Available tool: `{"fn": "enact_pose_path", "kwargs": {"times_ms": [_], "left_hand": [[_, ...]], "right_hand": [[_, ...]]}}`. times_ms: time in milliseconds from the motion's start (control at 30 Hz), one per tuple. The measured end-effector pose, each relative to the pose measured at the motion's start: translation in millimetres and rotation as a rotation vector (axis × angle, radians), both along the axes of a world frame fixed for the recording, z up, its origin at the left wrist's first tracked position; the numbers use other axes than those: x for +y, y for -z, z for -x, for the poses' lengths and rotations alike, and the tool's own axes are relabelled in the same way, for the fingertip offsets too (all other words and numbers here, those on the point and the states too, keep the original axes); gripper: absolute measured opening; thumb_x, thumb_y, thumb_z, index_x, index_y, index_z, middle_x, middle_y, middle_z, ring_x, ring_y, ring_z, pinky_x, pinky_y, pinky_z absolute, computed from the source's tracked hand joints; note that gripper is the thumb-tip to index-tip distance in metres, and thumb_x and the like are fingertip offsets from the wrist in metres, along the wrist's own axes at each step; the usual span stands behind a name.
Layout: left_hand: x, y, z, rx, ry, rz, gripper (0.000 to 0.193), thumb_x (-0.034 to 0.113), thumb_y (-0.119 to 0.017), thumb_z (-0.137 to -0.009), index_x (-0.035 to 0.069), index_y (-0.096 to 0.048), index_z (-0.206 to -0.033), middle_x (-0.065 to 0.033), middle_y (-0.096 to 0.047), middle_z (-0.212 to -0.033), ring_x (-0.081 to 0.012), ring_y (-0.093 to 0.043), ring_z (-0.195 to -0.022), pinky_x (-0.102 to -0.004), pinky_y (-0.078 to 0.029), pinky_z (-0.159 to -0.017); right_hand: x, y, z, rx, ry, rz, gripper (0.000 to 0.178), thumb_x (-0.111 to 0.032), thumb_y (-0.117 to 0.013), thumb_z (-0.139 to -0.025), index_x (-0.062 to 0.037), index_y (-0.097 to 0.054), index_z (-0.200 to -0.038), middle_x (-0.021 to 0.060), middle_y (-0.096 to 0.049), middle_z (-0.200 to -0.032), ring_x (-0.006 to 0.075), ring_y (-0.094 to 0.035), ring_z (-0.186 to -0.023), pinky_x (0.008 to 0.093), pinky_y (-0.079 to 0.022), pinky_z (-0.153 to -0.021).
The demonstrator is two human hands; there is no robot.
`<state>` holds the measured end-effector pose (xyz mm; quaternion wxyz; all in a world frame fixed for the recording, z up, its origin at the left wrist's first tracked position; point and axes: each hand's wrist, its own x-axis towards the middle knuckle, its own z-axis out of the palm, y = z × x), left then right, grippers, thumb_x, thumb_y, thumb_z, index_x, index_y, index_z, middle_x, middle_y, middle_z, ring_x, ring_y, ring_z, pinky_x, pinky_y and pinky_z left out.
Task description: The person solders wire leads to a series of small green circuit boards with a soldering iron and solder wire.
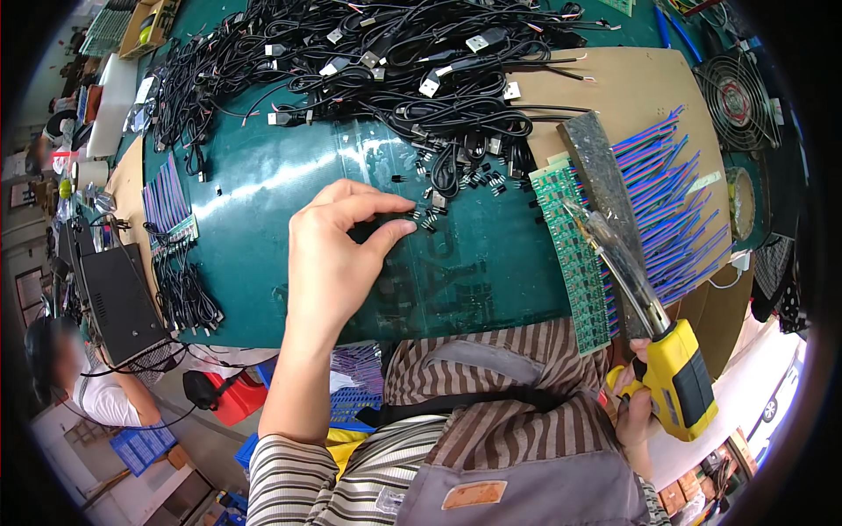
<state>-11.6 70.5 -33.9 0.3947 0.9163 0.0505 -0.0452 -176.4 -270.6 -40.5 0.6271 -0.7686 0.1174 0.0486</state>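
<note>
My left hand (338, 250) reaches over the green mat with thumb and index finger curved and a small gap between their tips. Just beyond the fingertips lie small black electronic components with metal legs (429, 219); none is visibly held. In my right hand (636, 412) is a yellow-and-black soldering gun (682, 381), fingers wrapped around its grip. Its metal tip points up and left over a strip of green circuit boards (570, 254). Purple-blue wires (671, 202) fan out to the right of the strip, and a dark flat bar (601, 167) lies across them.
A big heap of black USB cables (351, 61) covers the back of the table (263, 202). Brown cardboard (640, 74) lies under the wires. A fan (737, 101) stands at right; a black box (123, 298) and finished-looking cable strip (180, 254) are at left. Another person (114, 386) sits at far left.
</note>
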Motion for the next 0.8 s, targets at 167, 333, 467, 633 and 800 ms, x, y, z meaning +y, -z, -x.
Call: {"fn": "enact_pose_path", "kwargs": {"times_ms": [167,333,467,633,800], "left_hand": [[2,-2,-8,0.032,0.095,-0.059,0.017,0.002,-0.078,-0.074,0.005,-0.077,-0.090,-0.0055,-0.067,-0.083,-0.0160,-0.060,-0.073,-0.0278,-0.048,-0.067],[-12,-5,-3,-0.057,0.115,-0.071,0.013,0.003,-0.075,-0.078,0.003,-0.075,-0.090,-0.0083,-0.068,-0.080,-0.0183,-0.065,-0.070,-0.0288,-0.051,-0.067],[-50,-5,19,0.222,-0.019,0.534,0.011,0.001,-0.070,-0.089,-0.006,-0.070,-0.098,-0.0084,-0.072,-0.091,-0.0109,-0.067,-0.083,-0.0239,-0.054,-0.077],[-87,10,11,0.394,-0.134,0.868,0.017,0.012,-0.069,-0.093,-0.004,-0.070,-0.098,-0.0103,-0.074,-0.089,-0.0121,-0.069,-0.080,-0.0233,-0.054,-0.070],[-86,10,5,0.409,-0.136,0.793,0.021,0.017,-0.070,-0.092,-0.003,-0.071,-0.097,-0.0102,-0.074,-0.086,-0.0125,-0.070,-0.075,-0.0233,-0.053,-0.066]], "right_hand": [[4,-4,-3,0.011,-0.078,0.080,0.067,-0.051,-0.055,-0.097,0.0037,-0.045,-0.133,0.0019,-0.050,-0.089,0.0098,-0.050,-0.073,0.0251,-0.044,-0.067],[3,-10,-8,-0.030,-0.102,0.144,0.070,-0.053,-0.057,-0.096,0.0036,-0.044,-0.135,0.0017,-0.049,-0.091,0.0099,-0.050,-0.076,0.0264,-0.044,-0.070],[16,-23,-23,-0.035,0.035,0.167,0.030,-0.032,-0.063,-0.086,-0.0018,-0.065,-0.086,0.0070,-0.060,-0.078,0.0186,-0.061,-0.065,0.0295,-0.048,-0.063],[12,-19,-19,-0.063,0.020,0.188,0.029,-0.033,-0.064,-0.083,-0.0037,-0.066,-0.083,0.0079,-0.060,-0.078,0.0206,-0.061,-0.067,0.0311,-0.049,-0.063],[0,-14,-2,-0.059,-0.038,0.261,0.029,-0.031,-0.065,-0.080,-0.0030,-0.068,-0.087,0.0114,-0.064,-0.083,0.0276,-0.064,-0.073,0.0357,-0.052,-0.069]]}}
